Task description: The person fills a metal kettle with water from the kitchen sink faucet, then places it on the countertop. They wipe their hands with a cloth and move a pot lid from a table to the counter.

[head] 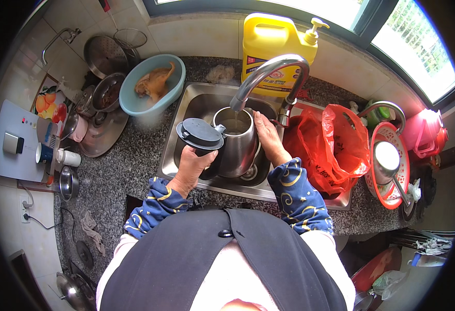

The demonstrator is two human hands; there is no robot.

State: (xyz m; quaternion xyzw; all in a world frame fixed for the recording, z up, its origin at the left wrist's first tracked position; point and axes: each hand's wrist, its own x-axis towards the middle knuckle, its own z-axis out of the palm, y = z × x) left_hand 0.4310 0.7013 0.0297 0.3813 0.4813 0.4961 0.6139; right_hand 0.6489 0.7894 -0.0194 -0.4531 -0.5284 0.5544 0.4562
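A stainless steel electric kettle (235, 155) stands upright over the left basin of the sink (215, 191), its dark lid (200, 132) swung back towards the left. My left hand (194, 167) is closed around the kettle's black handle, just below the raised lid. Against the right side of the kettle's body lies my right hand (269, 138), palm and fingers touching the metal near the rim. The curved chrome faucet (270, 64) ends right above the kettle's mouth, and a thin stream of water falls from it into the kettle. Whether the kettle's base touches the basin cannot be seen.
Left of the sink, a light blue basin (128, 95) holds a plucked bird. Behind the faucet stands a yellow pump jug (270, 42). Red plastic bags (328, 151) cover the right basin, beside a red-rimmed enamel basin (402, 155) with a ladle. Pans and lids crowd the left wall.
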